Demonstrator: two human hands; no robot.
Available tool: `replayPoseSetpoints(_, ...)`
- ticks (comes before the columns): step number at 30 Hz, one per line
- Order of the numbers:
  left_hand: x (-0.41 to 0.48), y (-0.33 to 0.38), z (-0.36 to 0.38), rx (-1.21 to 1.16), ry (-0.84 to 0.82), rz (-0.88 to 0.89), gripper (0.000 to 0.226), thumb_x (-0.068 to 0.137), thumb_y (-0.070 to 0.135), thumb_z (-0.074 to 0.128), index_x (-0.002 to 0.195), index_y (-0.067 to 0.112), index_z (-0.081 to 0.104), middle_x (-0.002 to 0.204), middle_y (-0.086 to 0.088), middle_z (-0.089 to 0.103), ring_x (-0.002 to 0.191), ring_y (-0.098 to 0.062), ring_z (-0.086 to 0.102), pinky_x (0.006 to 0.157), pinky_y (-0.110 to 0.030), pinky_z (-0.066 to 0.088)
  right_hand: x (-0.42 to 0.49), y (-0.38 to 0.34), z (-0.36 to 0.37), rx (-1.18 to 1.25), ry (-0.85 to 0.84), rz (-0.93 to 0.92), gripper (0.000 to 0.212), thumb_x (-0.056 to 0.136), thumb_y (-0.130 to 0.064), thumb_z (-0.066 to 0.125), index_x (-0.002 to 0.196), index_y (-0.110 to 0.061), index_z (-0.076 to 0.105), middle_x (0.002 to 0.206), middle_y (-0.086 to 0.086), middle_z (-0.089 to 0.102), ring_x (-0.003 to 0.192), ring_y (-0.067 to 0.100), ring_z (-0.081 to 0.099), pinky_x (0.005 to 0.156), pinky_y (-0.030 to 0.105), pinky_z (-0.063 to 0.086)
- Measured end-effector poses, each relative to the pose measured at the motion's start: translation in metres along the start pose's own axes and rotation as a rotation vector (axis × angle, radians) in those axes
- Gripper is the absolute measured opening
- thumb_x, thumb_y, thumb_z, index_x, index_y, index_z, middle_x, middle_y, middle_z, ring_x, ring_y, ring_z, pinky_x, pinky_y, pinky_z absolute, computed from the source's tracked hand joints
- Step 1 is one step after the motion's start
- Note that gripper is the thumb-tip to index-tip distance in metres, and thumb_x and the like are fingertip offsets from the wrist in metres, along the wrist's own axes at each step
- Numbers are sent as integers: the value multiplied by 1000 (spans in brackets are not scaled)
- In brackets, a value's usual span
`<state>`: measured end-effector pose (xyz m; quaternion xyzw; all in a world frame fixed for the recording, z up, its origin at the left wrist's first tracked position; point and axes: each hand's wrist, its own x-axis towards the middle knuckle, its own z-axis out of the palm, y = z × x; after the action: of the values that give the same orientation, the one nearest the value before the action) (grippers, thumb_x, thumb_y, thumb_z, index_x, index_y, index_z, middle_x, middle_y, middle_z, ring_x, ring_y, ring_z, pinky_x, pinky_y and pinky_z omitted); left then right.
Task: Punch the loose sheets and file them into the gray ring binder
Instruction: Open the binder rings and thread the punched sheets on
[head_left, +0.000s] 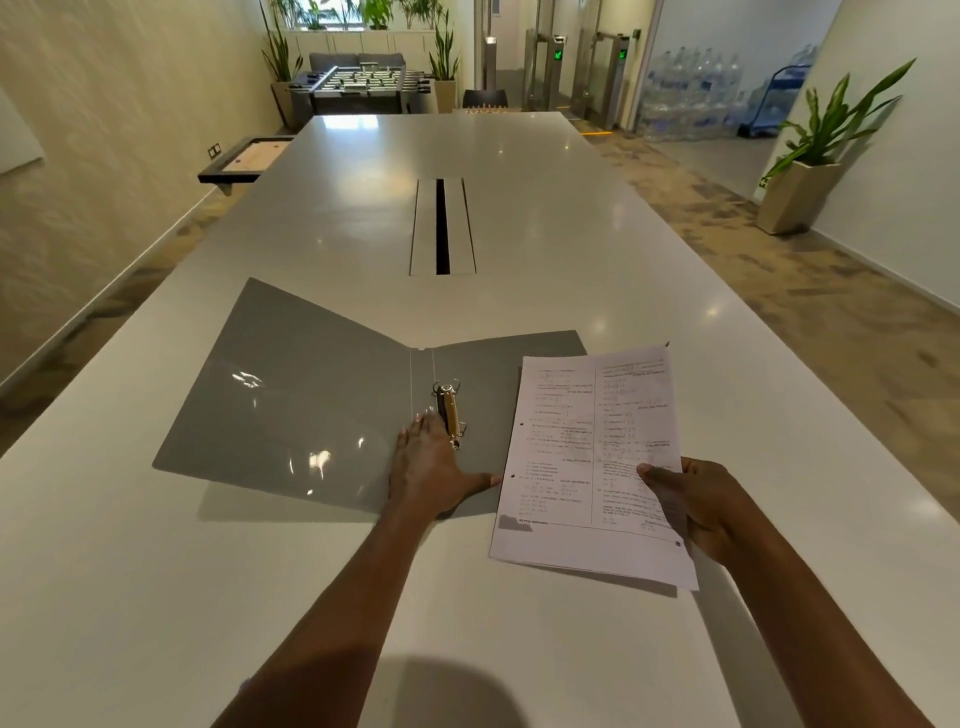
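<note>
The gray ring binder (291, 395) lies open and flat on the white table (156, 597). Its metal ring mechanism (450, 413) sits just right of the spine. My left hand (434, 467) rests flat on the binder beside that mechanism, fingers spread, holding nothing. My right hand (698, 506) grips a stack of printed sheets (587, 467) by the right edge, thumb on top. The sheets hover over the binder's right cover, and two punched holes show along their left edge.
A long cable slot (442, 226) runs down the table's middle beyond the binder. A black-framed tray (249, 158) sticks out at the far left edge. A potted plant (810, 171) stands on the floor to the right.
</note>
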<state>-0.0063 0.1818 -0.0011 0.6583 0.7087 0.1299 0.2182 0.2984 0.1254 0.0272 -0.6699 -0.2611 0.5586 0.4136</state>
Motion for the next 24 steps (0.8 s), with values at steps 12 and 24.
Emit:
replayPoseSetpoints(12, -67, 8, 18, 49, -18, 37, 127, 75, 66, 81, 164, 4, 14, 170, -12, 29, 158, -28, 25, 131, -42, 17, -43, -15, -18, -39, -85, -85, 14, 96, -3, 68, 109, 1, 71, 98, 16, 82, 80, 33, 81, 59, 37, 65)
replayPoseSetpoints(24, -161, 19, 44, 141, -41, 72, 104, 96, 49, 62, 167, 7, -1, 176, -14, 6, 163, -24, 8, 133, -36, 3, -46, 8, -23, -14, -256, -14, 30, 98, -9, 64, 126, 2, 66, 120, 20, 76, 108, 39, 75, 91, 51, 60)
